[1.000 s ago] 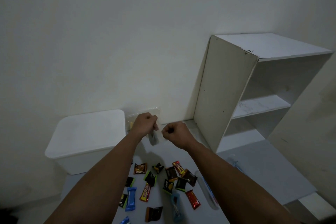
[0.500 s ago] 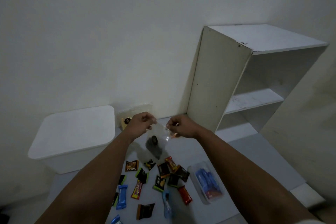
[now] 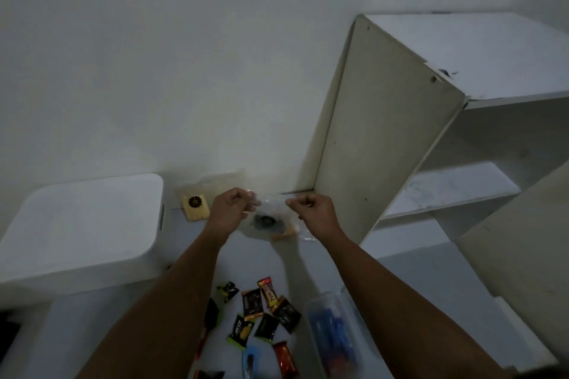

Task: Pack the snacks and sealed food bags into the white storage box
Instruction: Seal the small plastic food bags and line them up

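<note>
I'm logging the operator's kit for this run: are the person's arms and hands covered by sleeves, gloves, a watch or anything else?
Nothing shows on them. Both forearms are bare as far as the bottom edge of the picture, with no sleeves in view. The left hand and right hand wear no gloves, and no watch, band or ring is visible, though the dim light could hide small things.

Snacks, sealed bags and the lidded white storage box on a pale surface

The white storage box (image 3: 83, 224) sits at far left, lid on. Just right of it a clear sealed bag (image 3: 203, 198) leans against the wall, holding a yellow biscuit-like piece with a dark round spot. A second clear bag (image 3: 272, 220), with a dark item and an orange one inside, is held up by its top edge, pinched between both hands. Small wrapped snacks (image 3: 261, 317) in black, red, green and blue lie scattered near. To their right lies a clear bag of blue packets (image 3: 334, 329).
</note>
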Demonstrator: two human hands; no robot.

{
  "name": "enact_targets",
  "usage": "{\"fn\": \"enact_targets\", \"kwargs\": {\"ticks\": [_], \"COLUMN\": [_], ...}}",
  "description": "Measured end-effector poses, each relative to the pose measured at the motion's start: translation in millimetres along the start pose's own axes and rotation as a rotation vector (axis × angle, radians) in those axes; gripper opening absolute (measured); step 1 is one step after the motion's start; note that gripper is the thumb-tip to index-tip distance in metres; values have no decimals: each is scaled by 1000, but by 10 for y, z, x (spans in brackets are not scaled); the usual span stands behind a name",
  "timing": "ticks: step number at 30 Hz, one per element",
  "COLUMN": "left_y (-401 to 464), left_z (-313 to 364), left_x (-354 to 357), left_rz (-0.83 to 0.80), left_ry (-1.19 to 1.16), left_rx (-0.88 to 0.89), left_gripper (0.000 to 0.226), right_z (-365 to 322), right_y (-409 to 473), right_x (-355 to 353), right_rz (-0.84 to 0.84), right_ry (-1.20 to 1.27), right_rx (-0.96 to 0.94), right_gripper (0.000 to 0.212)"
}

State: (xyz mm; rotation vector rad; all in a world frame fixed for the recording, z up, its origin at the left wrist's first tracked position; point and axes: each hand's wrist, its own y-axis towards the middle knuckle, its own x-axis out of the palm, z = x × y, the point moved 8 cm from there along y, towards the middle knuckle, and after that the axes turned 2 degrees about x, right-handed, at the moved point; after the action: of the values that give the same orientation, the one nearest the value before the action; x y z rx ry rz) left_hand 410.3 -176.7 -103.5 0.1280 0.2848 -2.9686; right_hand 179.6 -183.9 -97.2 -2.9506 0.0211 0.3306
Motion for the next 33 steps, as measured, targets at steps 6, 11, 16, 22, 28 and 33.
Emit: {"fn": "enact_targets", "kwargs": {"ticks": [6, 11, 16, 22, 28, 33], "left_y": [519, 904, 1193, 1380, 1180, 986], "left_z": [-280, -617, -757, -1027, -1036, -1439], "left_x": [111, 111, 127, 67, 96, 428], "left_rz": [130, 172, 231, 388, 499, 222], "left_ry": [-102, 70, 352, 436, 396, 539], "left_rx": [-82, -105, -6, -82, -122, -267], "left_gripper": [16, 16, 5, 23, 33, 28], "right_z": [233, 320, 503, 790, 943, 1265], "right_y": [686, 1171, 1558, 1806, 1722, 1408], "right_x": [251, 431, 645, 837, 689, 271], "right_rz": [-122, -136, -110, -136, -87, -247], "right_ry": [23, 94, 203, 93, -174, -902], "right_rx": [46, 76, 148, 130, 156, 363], "right_gripper": [17, 19, 9, 20, 53, 81]}}
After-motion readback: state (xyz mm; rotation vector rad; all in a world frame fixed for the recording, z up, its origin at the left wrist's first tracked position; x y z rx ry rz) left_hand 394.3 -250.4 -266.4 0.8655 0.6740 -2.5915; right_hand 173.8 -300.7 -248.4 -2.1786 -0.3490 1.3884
